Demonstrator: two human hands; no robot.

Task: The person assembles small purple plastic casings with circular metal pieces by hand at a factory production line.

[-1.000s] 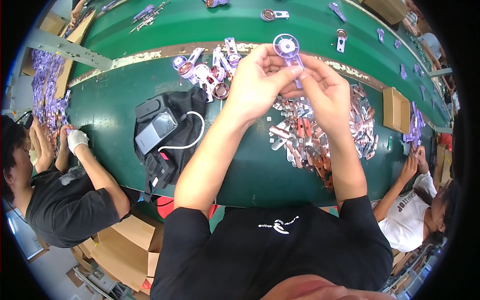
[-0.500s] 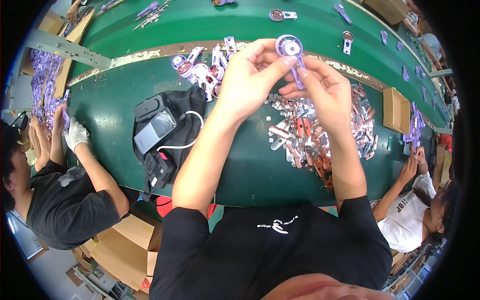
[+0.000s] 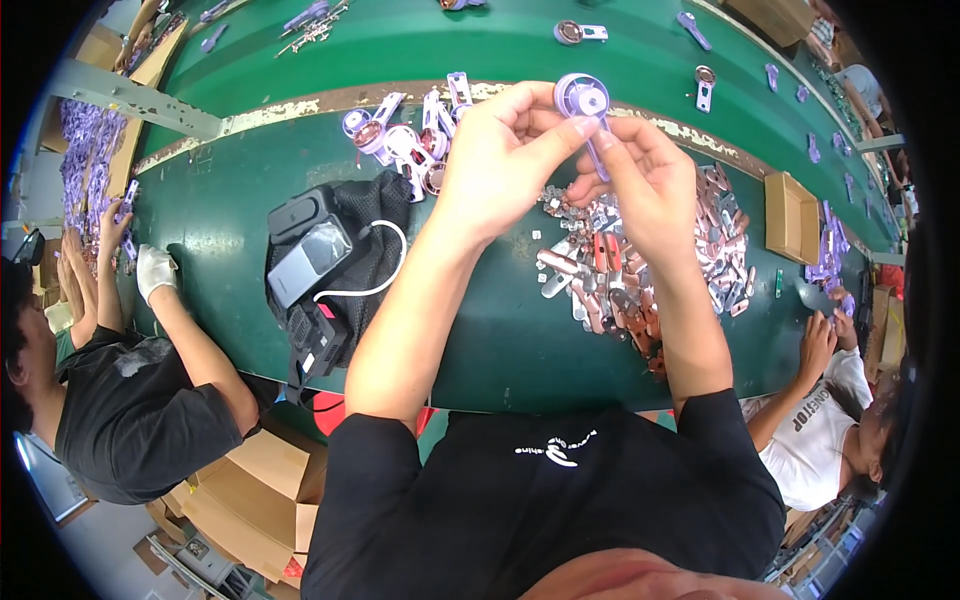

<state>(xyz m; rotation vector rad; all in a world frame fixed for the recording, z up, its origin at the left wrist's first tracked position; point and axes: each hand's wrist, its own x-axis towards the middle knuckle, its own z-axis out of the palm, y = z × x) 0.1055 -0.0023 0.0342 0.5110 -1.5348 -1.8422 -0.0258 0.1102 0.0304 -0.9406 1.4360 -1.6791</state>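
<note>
Holds up a lavender plastic part between left hand and right hand, raised near the scuffed strip dividing green table from green belt. Looks smooth and faintly glossy, with a round head and a slim, straight handle. Has a deep raised rim around the head, and a paler round disc set within, toward the right. Leans with head up, handle running down between both hands, narrow from this angle and partly covered by thumbs and fingers. Clamps left thumb against the head's lower edge, left fingers bent behind; cannot tell where those fingertips meet the back. Pinches the handle with right thumb and fingers, the other right fingers loosely curled. Sits beyond a pile of silver and copper-coloured metal pieces, and to the right of a cluster of round-headed lavender parts. Resembles these in shape and colour. Leaves a black pouch with a grey device lying left of the forearms.
</note>
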